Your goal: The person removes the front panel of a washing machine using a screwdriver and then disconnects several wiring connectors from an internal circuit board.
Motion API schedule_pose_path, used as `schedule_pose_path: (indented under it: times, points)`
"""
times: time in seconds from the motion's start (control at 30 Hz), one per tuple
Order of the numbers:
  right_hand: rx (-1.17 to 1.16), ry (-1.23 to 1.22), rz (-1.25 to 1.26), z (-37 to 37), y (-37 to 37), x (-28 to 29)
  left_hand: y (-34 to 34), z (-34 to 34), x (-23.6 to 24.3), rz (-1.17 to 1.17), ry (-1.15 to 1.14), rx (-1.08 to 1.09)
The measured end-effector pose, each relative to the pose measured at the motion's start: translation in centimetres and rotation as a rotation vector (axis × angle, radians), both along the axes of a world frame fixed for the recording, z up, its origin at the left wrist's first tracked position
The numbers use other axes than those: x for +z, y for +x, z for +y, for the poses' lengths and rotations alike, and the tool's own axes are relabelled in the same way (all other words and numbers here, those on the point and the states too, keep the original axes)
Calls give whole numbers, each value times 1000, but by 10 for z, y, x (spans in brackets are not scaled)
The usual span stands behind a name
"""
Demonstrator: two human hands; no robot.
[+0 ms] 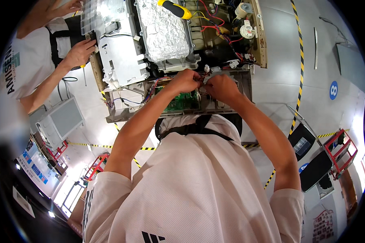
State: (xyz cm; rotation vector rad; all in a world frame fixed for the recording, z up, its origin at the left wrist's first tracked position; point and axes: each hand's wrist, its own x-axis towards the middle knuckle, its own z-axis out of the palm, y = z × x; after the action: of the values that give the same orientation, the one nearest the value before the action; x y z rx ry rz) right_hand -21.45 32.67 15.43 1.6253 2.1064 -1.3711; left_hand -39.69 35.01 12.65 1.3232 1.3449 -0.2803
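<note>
wires [201,77] sit pinched between our left hand [185,81] and right hand [220,87], both clenched on the thin bundle just above the green circuit board [181,101] in the opened grey appliance [121,52]. we judge a hard tug could snap a lead or unseat a connector. our fingers hide the connector itself, and a co-worker's hand [80,52] grips the appliance's left edge.

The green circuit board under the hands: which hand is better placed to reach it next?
Probably the left hand. It is directly above the green circuit board, while the right hand is beside the board's right end. Both hands pinch the thin red and white wires, so either must release first.
</note>
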Motion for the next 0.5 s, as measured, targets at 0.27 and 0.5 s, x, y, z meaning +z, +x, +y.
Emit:
schedule_pose_path:
  times: [0.27,0.5]
  points:
    - [-41,-14,-294,5,-25,17,1,0,2,0,72,-58]
    - [-212,-260,-289,13,-27,12,2,2,16,9,359,-261]
